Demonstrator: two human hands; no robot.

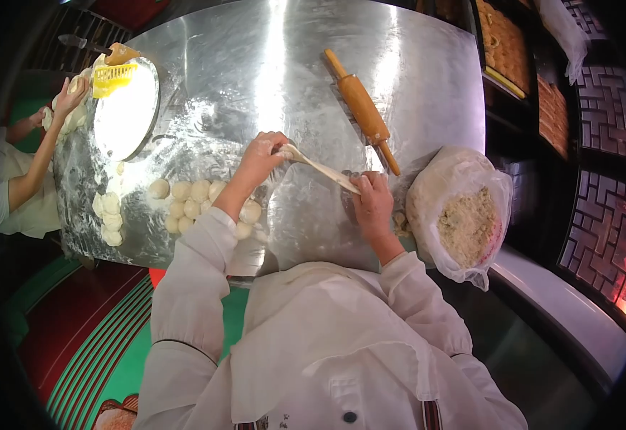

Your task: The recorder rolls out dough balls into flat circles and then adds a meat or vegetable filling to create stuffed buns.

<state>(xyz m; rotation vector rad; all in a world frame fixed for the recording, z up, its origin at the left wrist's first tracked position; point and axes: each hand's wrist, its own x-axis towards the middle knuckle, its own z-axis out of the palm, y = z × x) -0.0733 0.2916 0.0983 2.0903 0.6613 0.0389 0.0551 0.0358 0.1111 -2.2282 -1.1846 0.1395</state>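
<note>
A strip of pale dough (321,167) is stretched between my hands above the metal table (313,226). My left hand (262,156) grips its upper left end, and my right hand (373,201) pinches the lower right end. Under and beside my left forearm lie several round dough balls (190,208), partly hidden by the sleeve. Beyond my right hand, a wooden rolling pin (364,110) rests at a slant on the tabletop. Close to the right of that hand stands an open plastic bag (426,193) holding a crumbly, pale filling (467,226).
A co-worker's hand (68,99) holds dough at the far left. Near it are a round flour-covered board (125,118), a yellow plastic scraper (113,79) and a row of dough pieces (110,217). Trays of baked goods (503,45) stand beyond the table's right edge.
</note>
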